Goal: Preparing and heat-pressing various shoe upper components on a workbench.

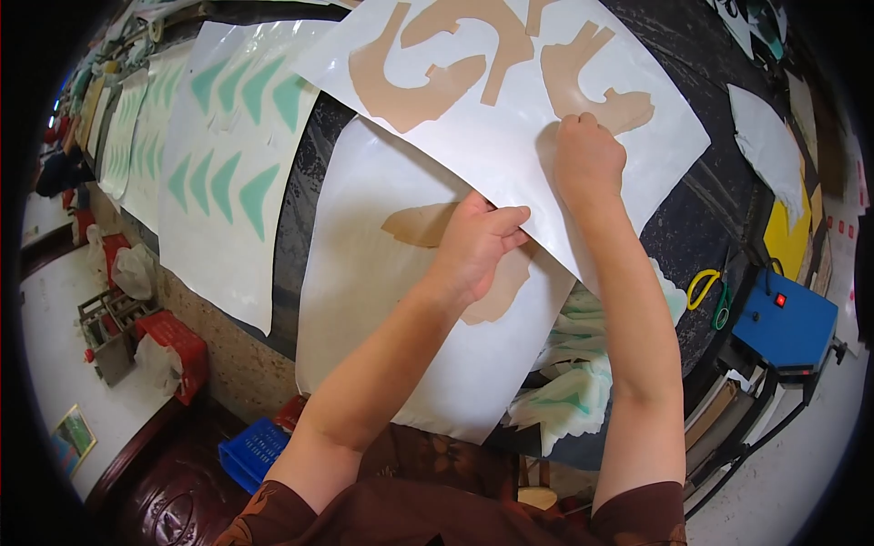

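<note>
A large white backing sheet [482,146] carries several curved tan cut-out pieces. My left hand [475,247] pinches its near edge, thumb on top, with the other fingers partly hidden beneath. On the right part of that sheet, my right hand [590,164] is closed at the lower edge of a tan curved piece [574,82]. The fingertips are partly hidden; the piece lies mostly flat. Under the raised edge rests a second white sheet [364,309]. A tan piece [419,225] on it is partly covered by my left hand and forearm.
White sheets with green arrow-shaped pieces [241,136] hang over the dark table's [309,173] left side. Crumpled green-and-white scraps [578,391] lie below my right forearm. Scissors with yellow and green handles [710,296] and a blue box [785,318] with a red switch are at right.
</note>
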The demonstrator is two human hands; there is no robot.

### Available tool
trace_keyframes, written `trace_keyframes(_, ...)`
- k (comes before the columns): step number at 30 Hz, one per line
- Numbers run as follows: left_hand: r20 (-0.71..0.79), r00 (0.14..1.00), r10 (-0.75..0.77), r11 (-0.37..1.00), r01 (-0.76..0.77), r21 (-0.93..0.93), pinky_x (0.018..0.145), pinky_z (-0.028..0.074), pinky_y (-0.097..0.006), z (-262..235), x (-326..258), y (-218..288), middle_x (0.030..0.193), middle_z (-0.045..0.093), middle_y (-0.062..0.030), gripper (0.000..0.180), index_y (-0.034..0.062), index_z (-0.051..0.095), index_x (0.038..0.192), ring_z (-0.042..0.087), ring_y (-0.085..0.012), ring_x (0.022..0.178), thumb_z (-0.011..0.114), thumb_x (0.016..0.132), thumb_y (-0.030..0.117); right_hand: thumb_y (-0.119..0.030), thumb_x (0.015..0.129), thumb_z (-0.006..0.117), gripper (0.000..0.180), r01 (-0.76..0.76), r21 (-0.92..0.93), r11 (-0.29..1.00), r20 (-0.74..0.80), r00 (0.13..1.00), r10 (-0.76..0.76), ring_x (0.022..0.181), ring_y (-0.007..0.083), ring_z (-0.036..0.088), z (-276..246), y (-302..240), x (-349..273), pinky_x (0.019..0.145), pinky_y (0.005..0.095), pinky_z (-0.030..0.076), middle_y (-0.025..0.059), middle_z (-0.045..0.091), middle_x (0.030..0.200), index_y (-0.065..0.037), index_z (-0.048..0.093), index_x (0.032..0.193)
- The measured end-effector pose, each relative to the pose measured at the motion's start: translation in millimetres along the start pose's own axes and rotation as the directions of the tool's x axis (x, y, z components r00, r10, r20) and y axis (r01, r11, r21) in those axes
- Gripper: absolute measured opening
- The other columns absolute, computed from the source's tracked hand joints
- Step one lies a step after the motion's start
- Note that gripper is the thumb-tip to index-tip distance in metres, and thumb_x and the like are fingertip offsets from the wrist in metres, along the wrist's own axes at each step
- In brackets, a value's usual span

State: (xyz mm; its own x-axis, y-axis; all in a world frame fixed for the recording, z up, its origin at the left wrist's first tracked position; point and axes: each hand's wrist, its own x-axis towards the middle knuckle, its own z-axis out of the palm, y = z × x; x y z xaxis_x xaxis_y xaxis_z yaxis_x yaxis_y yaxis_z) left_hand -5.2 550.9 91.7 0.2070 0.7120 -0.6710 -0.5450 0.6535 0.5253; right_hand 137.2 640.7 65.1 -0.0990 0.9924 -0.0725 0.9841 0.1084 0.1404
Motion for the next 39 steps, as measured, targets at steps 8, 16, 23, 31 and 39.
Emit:
trace_keyframes(8,0.023,1.000,-0.016,1.000,0.016,0.000,0.101,0.044,-0.040,-8.5,-5.0,1.9,0.121,0.058,-0.0095,0.034,0.0037,0.050,0.125,0.058,-0.0216,0.112,0.060,0.092,0.007,-0.015,0.086,0.059,0.012,-0.100,0.041,0.994,-0.057,0.993,0.102,0.088,0.0278,0.069,1.7,3.9,7.6,0.073,0.0398,0.057,0.0091,0.066,0.097,-0.006,0.065,0.092)
trace_keyframes(16,-0.032,0.995,-0.090,0.991,0.093,0.094,0.094,0.049,-0.036,-12.1,-0.1,-2.5,0.119,0.059,-0.0106,0.033,0.0014,0.050,0.123,0.060,-0.0212,0.106,0.057,0.091,0.004,-0.022,0.084,0.061,0.015,-0.322,0.912,0.256,0.232,0.916,0.327,0.080,0.0136,0.064,-20.2,129.9,50.8,0.078,0.0290,0.051,0.0004,0.065,0.085,-0.009,0.069,0.087)
trace_keyframes(23,-0.071,0.993,-0.096,0.990,0.102,0.096,0.094,0.049,-0.035,-16.0,-0.3,-5.6,0.118,0.058,-0.0101,0.035,0.0016,0.050,0.125,0.060,-0.0213,0.107,0.057,0.091,0.006,-0.015,0.087,0.063,0.014,-0.174,0.945,-0.278,0.235,0.950,0.204,0.094,0.0216,0.069,-86.8,222.7,46.0,0.096,0.0388,0.054,0.0088,0.070,0.091,-0.003,0.065,0.092)
trace_keyframes(31,0.001,0.997,-0.072,0.963,0.069,0.262,0.092,0.051,-0.039,-42.2,-8.4,12.4,0.117,0.060,-0.0121,0.040,-0.0019,0.052,0.124,0.061,-0.0233,0.106,0.062,0.090,0.017,-0.020,0.099,0.055,0.030,0.164,0.964,0.209,-0.223,0.927,0.301,0.113,0.0244,0.065,-164.1,213.6,-40.5,0.107,0.0371,0.046,0.0137,0.068,0.117,-0.003,0.061,0.124)
trace_keyframes(39,0.474,0.832,0.289,0.417,-0.555,0.719,0.099,0.046,-0.041,-59.1,-109.7,53.2,0.127,0.059,-0.0174,0.062,0.0054,0.054,0.132,0.059,-0.0307,0.116,0.078,0.079,0.028,-0.010,0.092,0.056,0.026,0.122,0.977,0.172,-0.189,0.871,0.454,0.079,0.0125,0.061,-184.5,36.2,-186.1,0.069,0.0219,0.047,0.0133,0.067,0.100,0.003,0.065,0.112)
